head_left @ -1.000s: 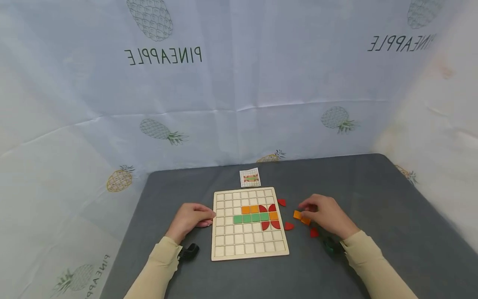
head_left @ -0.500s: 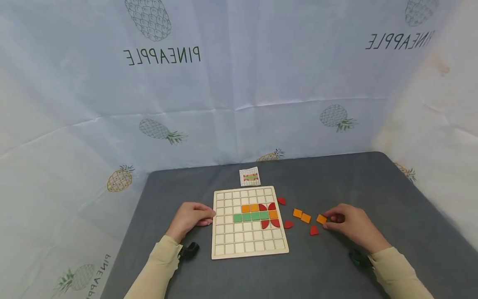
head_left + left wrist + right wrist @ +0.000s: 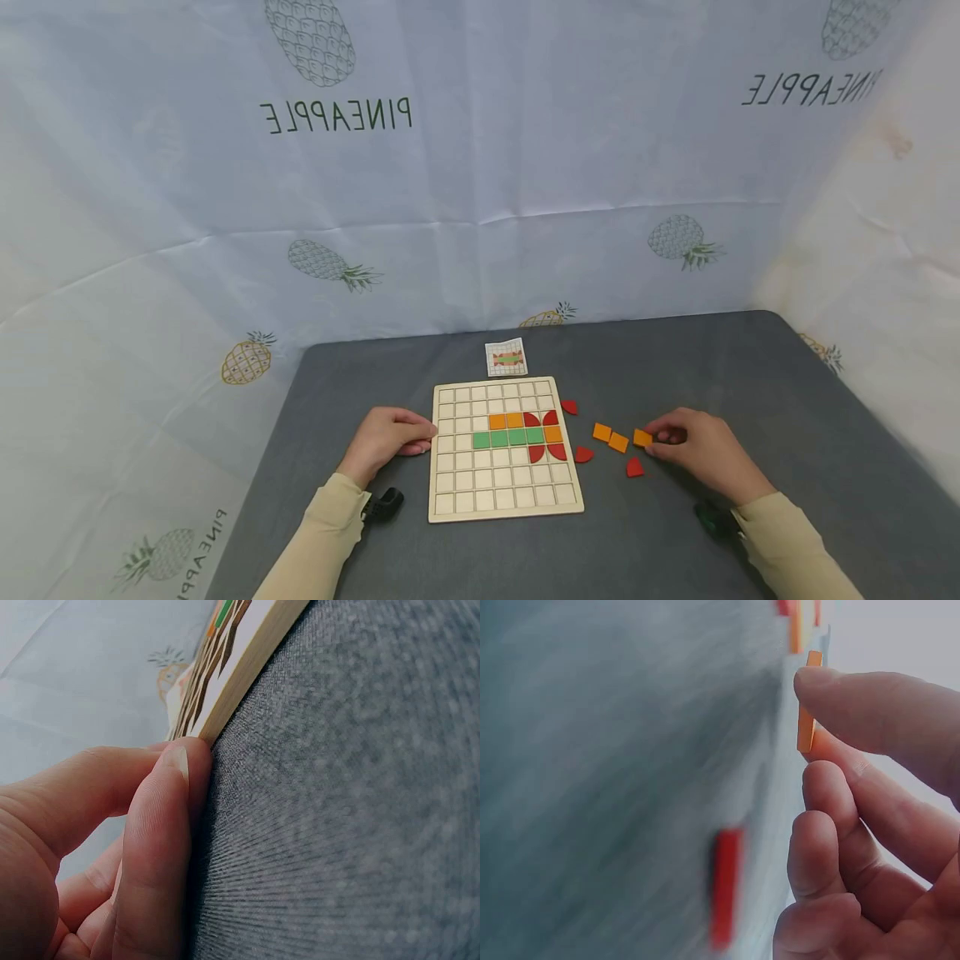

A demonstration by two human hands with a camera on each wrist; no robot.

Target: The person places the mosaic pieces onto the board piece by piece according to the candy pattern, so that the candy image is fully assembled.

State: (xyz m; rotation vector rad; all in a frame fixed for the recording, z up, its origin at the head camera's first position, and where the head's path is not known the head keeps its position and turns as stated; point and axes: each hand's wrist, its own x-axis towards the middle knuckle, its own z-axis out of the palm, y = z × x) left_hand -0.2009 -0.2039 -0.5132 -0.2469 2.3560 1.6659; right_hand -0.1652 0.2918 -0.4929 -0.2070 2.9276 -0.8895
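Observation:
In the head view, my left hand (image 3: 384, 440) is at the left edge of a wooden grid board (image 3: 483, 479), thumb and fingertip pinching its rim; the left wrist view shows the board edge (image 3: 251, 679) ending at those fingertips. On the board lie a row of green square tiles (image 3: 498, 438), a few orange squares (image 3: 506, 421) and several red quarter-round pieces (image 3: 557, 452). To the right, my right hand (image 3: 705, 450) pinches an orange square tile (image 3: 806, 720) between thumb and forefinger, low over the table, other fingers curled.
Two loose orange tiles (image 3: 610, 437) lie between board and right hand. Loose red pieces (image 3: 634, 467) are scattered near them and by the board's right edge. A small pattern card (image 3: 506, 357) lies behind the board on the grey table (image 3: 675, 358).
My right hand has moved right from the loose orange tiles with one orange tile in its pinch, then slightly back left. The left hand stays at the board's edge.

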